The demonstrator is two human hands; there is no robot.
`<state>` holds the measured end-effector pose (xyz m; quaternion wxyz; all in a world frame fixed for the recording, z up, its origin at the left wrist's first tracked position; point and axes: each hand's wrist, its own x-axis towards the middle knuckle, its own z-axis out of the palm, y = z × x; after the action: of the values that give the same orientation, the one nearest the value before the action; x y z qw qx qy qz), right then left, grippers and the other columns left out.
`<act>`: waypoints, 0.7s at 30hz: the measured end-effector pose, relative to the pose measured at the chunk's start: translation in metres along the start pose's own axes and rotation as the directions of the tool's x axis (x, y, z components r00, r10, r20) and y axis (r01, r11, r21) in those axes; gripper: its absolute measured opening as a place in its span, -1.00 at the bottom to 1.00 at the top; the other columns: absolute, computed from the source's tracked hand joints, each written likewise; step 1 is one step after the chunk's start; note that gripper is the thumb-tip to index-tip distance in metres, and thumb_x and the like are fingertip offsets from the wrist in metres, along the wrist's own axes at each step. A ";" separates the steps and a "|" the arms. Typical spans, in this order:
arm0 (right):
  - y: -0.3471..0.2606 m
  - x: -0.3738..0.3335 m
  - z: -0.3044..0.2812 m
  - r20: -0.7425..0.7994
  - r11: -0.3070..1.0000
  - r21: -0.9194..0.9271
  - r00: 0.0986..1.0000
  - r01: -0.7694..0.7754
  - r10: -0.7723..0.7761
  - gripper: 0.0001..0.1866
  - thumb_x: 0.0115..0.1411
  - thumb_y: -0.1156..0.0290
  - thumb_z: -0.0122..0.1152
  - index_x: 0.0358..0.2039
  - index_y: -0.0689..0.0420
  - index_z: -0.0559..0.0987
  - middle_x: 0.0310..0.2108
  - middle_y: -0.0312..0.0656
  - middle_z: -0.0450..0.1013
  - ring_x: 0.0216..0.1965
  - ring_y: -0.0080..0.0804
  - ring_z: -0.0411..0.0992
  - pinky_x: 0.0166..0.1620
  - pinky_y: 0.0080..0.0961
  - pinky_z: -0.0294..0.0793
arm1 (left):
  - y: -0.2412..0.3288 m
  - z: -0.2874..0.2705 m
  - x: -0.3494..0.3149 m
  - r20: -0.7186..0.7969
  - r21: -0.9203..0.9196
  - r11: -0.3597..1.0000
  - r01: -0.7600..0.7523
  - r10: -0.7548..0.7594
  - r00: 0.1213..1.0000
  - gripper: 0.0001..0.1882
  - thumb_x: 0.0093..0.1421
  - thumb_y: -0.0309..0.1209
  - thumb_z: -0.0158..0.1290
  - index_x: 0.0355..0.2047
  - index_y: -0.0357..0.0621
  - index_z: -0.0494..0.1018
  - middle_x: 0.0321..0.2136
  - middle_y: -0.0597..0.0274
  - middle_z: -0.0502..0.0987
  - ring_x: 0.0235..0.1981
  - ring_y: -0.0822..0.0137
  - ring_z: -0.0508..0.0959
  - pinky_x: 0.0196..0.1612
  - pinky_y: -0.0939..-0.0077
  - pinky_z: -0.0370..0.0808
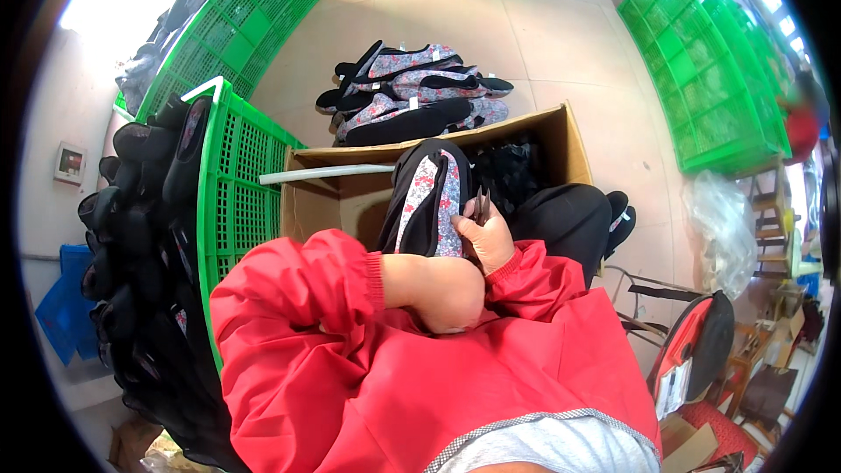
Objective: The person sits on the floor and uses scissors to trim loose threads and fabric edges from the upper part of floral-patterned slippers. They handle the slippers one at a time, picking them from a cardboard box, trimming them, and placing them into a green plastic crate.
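A black cloth shoe with a grey-and-red floral lining (pixel 448 201) lies in front of me, over the near side of a cardboard box. My right hand (pixel 492 241) is beside it, closed round dark pointed thread snips (pixel 483 207) with the tips pointing away from me. The right thumb rests along the shoe's edge. My left hand (pixel 451 298) is bent at the wrist just below the shoe, close to my body. Its fingers are hidden, so whether it grips the shoe does not show.
The cardboard box (pixel 350 210) holds dark items; a pale tube (pixel 328 173) crosses it. Beyond lies a pile of floral-lined shoes (pixel 416 88). A green crate (pixel 250 158) with black shoes (pixel 140 210) is at left, stacked green crates (pixel 705 70) at right, near a clear plastic bag (pixel 723 223).
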<state>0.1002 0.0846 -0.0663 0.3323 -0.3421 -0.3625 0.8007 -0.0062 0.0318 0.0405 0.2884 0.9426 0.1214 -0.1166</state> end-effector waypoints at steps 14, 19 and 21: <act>0.036 -0.036 0.005 0.001 0.998 -0.053 0.999 -0.046 0.046 -0.72 0.09 0.56 0.41 -0.45 0.08 0.40 -0.55 -0.37 0.40 -0.55 -0.64 0.31 -0.45 -0.68 0.31 | -0.025 0.033 -0.056 -0.815 -0.541 0.705 0.459 -0.575 -0.077 -0.92 0.03 -0.51 0.19 -0.43 -0.18 0.55 -0.55 0.14 0.52 -0.49 0.16 0.55 -0.36 0.38 0.49; 0.008 -0.035 -0.014 -0.149 0.987 -0.133 0.987 -0.088 0.068 -0.87 0.19 0.44 0.27 -0.37 0.09 0.46 -0.54 -0.37 0.41 -0.61 -0.71 0.28 -0.57 -0.74 0.21 | -0.036 0.035 -0.044 -0.492 -0.852 0.461 0.249 -0.867 -0.078 -0.87 0.08 -0.48 0.23 -0.36 -0.25 0.55 -0.42 0.22 0.54 -0.45 0.42 0.54 -0.32 0.51 0.50; -0.010 -0.026 -0.017 -0.244 0.991 -0.127 0.970 -0.043 0.011 -0.90 0.26 0.37 0.17 -0.28 0.10 0.51 -0.54 -0.38 0.41 -0.65 -0.71 0.26 -0.58 -0.74 0.20 | -0.038 0.033 -0.039 -0.518 -0.826 0.481 0.294 -0.853 -0.060 -0.86 0.07 -0.47 0.24 -0.36 -0.23 0.56 -0.43 0.22 0.53 -0.45 0.41 0.54 -0.32 0.52 0.49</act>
<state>0.1311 0.0752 -0.0589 0.3399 -0.4634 -0.3666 0.7317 -0.0593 0.0376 0.0058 0.2922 0.5465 0.6937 0.3671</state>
